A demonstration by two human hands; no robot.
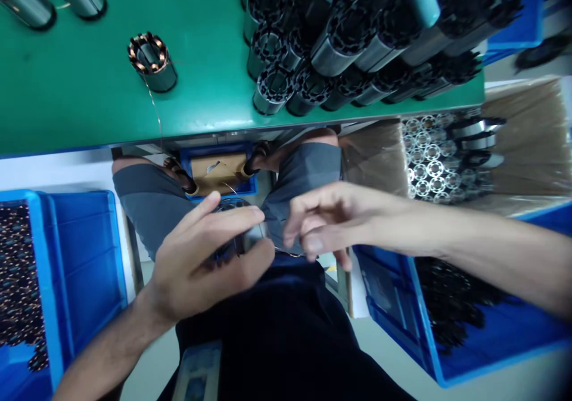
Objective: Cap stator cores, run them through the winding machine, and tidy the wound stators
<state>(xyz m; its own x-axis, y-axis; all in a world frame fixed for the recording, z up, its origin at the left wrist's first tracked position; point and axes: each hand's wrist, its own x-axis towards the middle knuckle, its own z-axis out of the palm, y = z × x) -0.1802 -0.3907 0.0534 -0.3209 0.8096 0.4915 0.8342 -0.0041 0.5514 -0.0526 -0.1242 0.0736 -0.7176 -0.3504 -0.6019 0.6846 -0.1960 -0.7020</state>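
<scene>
Over my lap, my left hand [210, 252] is wrapped round a metal motor stator [254, 234], mostly hidden behind the fingers. A thin copper wire [288, 253] runs from the stator toward my right hand [324, 225]. The right hand's fingers are curled and slightly blurred, with the wire meeting them near the thumb tip. On the green table, a stator wound with copper [154, 64] stands alone, and a loose wire end hangs from it over the edge.
Many bare stators [274, 88] are stacked at the table's right [210, 103]. A lined carton [373, 151] of metal rings stands right, above a blue bin [429, 329] of black parts. Another blue bin [89, 258] is at left. A blue tray [252, 183] lies between the feet.
</scene>
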